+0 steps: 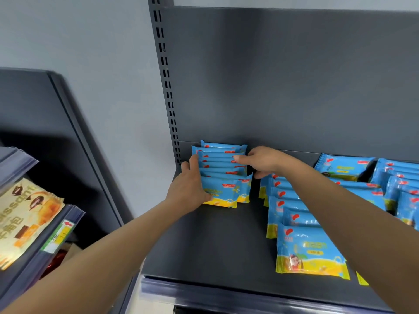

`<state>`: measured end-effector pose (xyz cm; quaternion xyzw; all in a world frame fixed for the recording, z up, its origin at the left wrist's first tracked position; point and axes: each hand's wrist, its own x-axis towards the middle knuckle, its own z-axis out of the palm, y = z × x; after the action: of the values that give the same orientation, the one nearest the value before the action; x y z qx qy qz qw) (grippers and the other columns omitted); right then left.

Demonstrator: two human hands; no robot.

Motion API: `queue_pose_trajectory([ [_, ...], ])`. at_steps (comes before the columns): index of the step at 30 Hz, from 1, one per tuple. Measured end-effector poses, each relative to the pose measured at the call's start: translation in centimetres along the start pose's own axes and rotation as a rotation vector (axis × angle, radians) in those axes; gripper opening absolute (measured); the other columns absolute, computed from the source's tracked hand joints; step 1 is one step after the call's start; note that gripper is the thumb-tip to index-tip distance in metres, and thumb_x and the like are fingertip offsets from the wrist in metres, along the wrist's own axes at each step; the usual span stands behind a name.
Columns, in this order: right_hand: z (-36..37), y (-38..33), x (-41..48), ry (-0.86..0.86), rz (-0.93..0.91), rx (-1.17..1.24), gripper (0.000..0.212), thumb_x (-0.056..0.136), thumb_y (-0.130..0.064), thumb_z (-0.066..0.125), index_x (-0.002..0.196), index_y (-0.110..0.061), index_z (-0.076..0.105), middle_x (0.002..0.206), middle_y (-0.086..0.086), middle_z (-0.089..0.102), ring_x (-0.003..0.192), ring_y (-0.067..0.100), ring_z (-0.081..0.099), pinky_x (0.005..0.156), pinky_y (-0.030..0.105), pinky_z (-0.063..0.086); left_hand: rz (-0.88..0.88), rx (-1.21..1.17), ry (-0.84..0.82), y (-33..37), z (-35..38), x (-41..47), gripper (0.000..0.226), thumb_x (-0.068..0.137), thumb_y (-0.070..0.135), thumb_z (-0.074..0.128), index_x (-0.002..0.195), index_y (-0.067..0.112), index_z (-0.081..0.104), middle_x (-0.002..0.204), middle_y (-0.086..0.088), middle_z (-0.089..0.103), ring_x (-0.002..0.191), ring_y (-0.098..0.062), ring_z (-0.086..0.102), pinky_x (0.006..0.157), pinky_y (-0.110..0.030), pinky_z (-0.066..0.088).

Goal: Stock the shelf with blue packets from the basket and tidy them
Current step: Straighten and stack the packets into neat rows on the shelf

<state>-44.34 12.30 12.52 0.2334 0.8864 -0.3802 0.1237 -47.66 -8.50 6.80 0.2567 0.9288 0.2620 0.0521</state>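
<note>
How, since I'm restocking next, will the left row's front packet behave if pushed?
Probably tips: the front packet stands on edge, leaning on the row. Likely light and floppy, given its crinkled wrapper. May slide on the smooth shelf.

rightmost packet row (403,191) cut by right edge, croissant bag (25,214) cropped left, price tag (57,234) unreadable

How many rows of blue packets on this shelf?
4. Leftmost row between left hand and right hand; second row mid-shelf; third row partly behind right forearm; fourth row at right edge. Others possibly off-frame.
</note>
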Motion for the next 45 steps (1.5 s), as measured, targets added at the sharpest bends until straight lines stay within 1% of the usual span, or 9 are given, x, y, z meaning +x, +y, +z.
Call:
queue_pose_trajectory([
  [10,1.6,-0.7,-0.9,-0.194,0.159,0.521,0.039,0.093,-0.029,0.056,0.127,-0.010,0.050,0.125,0.011,0.059,0.107,0.028,0.062,0.094,0.048,0.050,0.038,-0.099,0.012,0.8,0.7,-0.1,0.118,0.063,0.024,0.081,0.144,0.025,-0.004,0.135,-0.005,0.022,0.110,-0.024,0.049,0.089,-0.036,0.048],
  [15,0.6,0.0,-0.2,-0.021,0.116,0.400,0.063,0.089,-0.039,0.059,0.139,-0.009,0.035,0.146,0.012,0.038,0.125,0.033,0.048,0.096,0.044,0.047,0.060,-0.458,-0.082,-0.7,0.0,0.6,0.122,0.056,0.012,0.084,0.141,0.037,0.001,0.139,0.000,0.028,0.116,-0.013,0.048,0.092,-0.038,0.051],
  [19,0.3,0.2,0.9,0.037,0.040,0.497,0.069,0.086,-0.043,0.061,0.140,-0.009,0.034,0.143,0.004,0.042,0.130,0.022,0.042,0.106,0.044,0.039,0.015,-0.568,-0.176,-2.6,0.3,0.8,0.133,0.058,0.008,0.085,0.140,0.044,-0.013,0.114,0.035,0.035,0.100,0.008,0.054,0.081,-0.014,0.051],
  [24,1.2,-0.2,1.6,-0.071,0.041,0.669,0.041,0.088,-0.039,0.060,0.116,-0.009,0.059,0.113,0.008,0.067,0.102,0.021,0.065,0.098,0.042,0.049,-0.016,-0.557,-0.221,-3.6,1.7,1.3,0.134,0.060,0.011,0.085,0.140,0.043,-0.017,0.100,0.053,0.035,0.093,0.021,0.052,0.081,-0.008,0.044],
  [31,1.0,-0.9,1.5,-0.047,0.067,0.695,0.035,0.092,-0.034,0.056,0.113,-0.006,0.061,0.109,0.011,0.069,0.099,0.025,0.067,0.094,0.043,0.051,-0.007,-0.567,-0.202,-2.0,1.7,2.3,0.134,0.056,0.011,0.086,0.140,0.046,-0.012,0.140,0.012,0.028,0.117,-0.007,0.048,0.092,-0.023,0.046],
  [37,1.1,-0.4,1.2,-0.008,0.189,0.769,0.044,0.091,-0.044,0.053,0.120,-0.011,0.055,0.119,0.010,0.062,0.104,0.027,0.063,0.096,0.046,0.048,-0.008,-0.649,-0.243,-1.8,1.1,2.6,0.141,0.055,0.008,0.087,0.143,0.034,-0.021,0.152,0.002,0.014,0.133,-0.019,0.035,0.106,-0.044,0.040],
  [39,1.8,-0.4,0.9,0.006,0.204,0.860,0.039,0.090,-0.047,0.054,0.108,-0.013,0.059,0.107,0.009,0.066,0.091,0.025,0.068,0.083,0.042,0.055,-0.006,-0.678,-0.257,-1.7,0.6,3.0,0.142,0.058,0.002,0.085,0.142,0.030,-0.026,0.153,0.003,0.010,0.133,-0.016,0.034,0.104,-0.041,0.042],
  [42,3.1,-0.5,0.8,0.059,0.186,0.922,0.035,0.088,-0.050,0.054,0.097,-0.017,0.060,0.101,0.007,0.066,0.088,0.023,0.067,0.078,0.040,0.057,-0.001,-0.717,-0.327,-1.9,0.0,3.4,0.138,0.064,-0.006,0.079,0.139,0.030,-0.031,0.149,0.003,0.015,0.119,-0.006,0.043,0.081,-0.012,0.050],
  [45,3.3,-0.8,1.0,0.058,0.192,0.990,0.039,0.087,-0.051,0.055,0.105,-0.016,0.059,0.103,0.009,0.067,0.091,0.025,0.068,0.078,0.042,0.058,-0.028,-0.735,-0.386,-2.1,-0.3,3.8,0.135,0.067,-0.008,0.076,0.139,0.031,-0.032,0.150,-0.001,0.016,0.123,-0.009,0.039,0.090,-0.020,0.046],
])
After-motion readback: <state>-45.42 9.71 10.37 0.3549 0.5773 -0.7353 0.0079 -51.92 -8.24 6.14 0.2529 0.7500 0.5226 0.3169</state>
